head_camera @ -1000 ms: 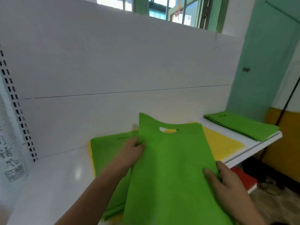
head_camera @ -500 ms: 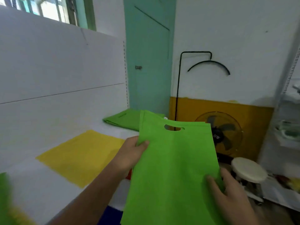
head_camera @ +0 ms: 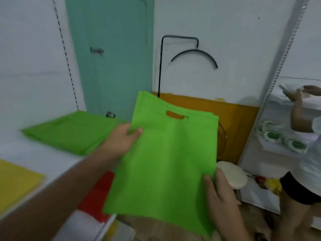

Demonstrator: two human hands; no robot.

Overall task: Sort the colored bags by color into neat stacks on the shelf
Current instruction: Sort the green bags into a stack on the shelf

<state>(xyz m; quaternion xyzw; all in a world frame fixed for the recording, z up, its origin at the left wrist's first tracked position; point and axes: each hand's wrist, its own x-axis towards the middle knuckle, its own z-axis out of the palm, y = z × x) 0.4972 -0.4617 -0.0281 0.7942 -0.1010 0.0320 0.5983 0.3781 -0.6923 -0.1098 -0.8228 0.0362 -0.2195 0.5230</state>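
At the far left, I saw a yellow bag (head_camera: 15, 181) lying flat on the white shelf (head_camera: 43, 159), cut off by the frame edge. Further back on the same shelf lay a stack of green bags (head_camera: 69, 133), flat, near the shelf's far end and just in front of the teal door (head_camera: 111, 58). Below the shelf edge a red bag (head_camera: 99, 193) showed on a lower level, partly hidden by my forearm.

My left hand (head_camera: 121, 140) reached in from the lower left and pinched the held green bags (head_camera: 165, 162) at their upper left edge, thumb on the front face, the other fingers hidden behind the fabric. The bags hung in the air beyond the shelf's edge, to the right of the green stack and apart from it, handle cut-out at the top; several layered edges showed at the top right corner, so it looked like more than one bag.

My right hand (head_camera: 220, 197) held the lower right edge of those bags, thumb lying on the front, fingers curled behind.

Behind the bags stood a wall with a mustard-coloured lower band (head_camera: 234, 119), and a round pale stool (head_camera: 232, 176) was just past my right hand. At the far right another person (head_camera: 305, 153) stood at a second shelf unit (head_camera: 271, 101), arm raised; what that hand held was too blurred to tell.
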